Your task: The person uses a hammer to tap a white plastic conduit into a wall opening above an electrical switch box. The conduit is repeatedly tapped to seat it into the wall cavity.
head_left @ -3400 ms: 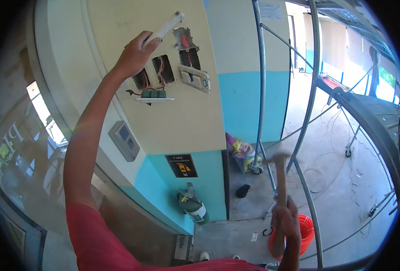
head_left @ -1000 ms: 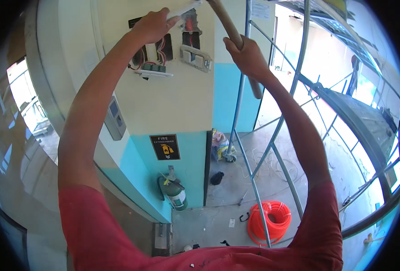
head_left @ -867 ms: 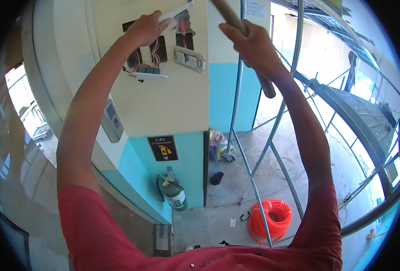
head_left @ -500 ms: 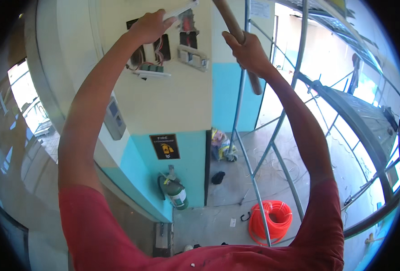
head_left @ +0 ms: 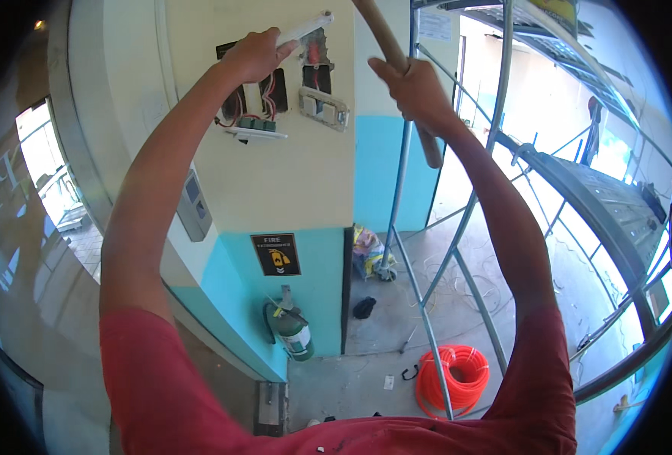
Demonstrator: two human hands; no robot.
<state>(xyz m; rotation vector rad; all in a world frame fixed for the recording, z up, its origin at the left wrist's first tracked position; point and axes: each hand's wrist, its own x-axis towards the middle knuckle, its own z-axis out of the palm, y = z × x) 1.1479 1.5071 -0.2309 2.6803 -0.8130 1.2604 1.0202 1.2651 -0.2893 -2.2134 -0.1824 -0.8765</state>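
High up at the wall, my left hand (head_left: 254, 58) grips a long white plate, apparently a switch plate (head_left: 305, 29), its fingers closed on one end. The plate is tilted in front of open wall boxes with exposed wires (head_left: 273, 92). Below that hand, a white switch plate with green modules (head_left: 255, 132) hangs out from the wall on red wires. Another loose pale switch frame (head_left: 323, 108) hangs beside it. Farther right, my right hand (head_left: 419, 91) is wrapped round a wooden handle (head_left: 381, 32); its upper end lies beyond the view's top edge.
Metal scaffolding (head_left: 457, 250) rises at the right, close to my right arm. An orange coil of tubing (head_left: 453, 379) lies on the floor by its legs. A green fire extinguisher (head_left: 292, 332) hangs on the turquoise wall under a black sign (head_left: 276, 255). A wall-mounted grey device (head_left: 193, 205) is at the left.
The whole scene has shifted slightly down in view, showing more of the wall's top. Both hands keep their grips on the switch plate and the wooden handle.
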